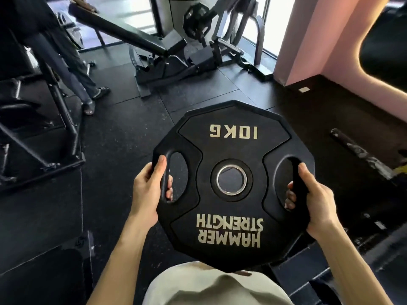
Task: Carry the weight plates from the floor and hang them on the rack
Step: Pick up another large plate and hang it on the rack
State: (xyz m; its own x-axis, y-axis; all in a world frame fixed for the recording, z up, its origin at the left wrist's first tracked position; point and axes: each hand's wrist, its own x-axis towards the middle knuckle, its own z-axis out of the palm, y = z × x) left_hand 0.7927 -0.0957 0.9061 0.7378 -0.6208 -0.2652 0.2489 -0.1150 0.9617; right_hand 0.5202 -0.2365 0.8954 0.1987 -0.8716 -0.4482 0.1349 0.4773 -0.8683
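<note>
A black 10 kg weight plate [233,150] with "Hammer Strength" lettering and a steel-ringed centre hole is held flat in front of my torso, above the floor. My left hand [149,190] grips the left handle slot, fingers curled through it. My right hand [312,199] grips the right handle slot the same way. No storage rack for plates is plainly in view.
A bench machine [167,56] loaded with a black plate [196,20] stands ahead. A dark steel frame [55,111] is on the left, with a person's legs [83,84] beside it. A pink wall [326,40] rises at the right, over black rubber flooring [123,133].
</note>
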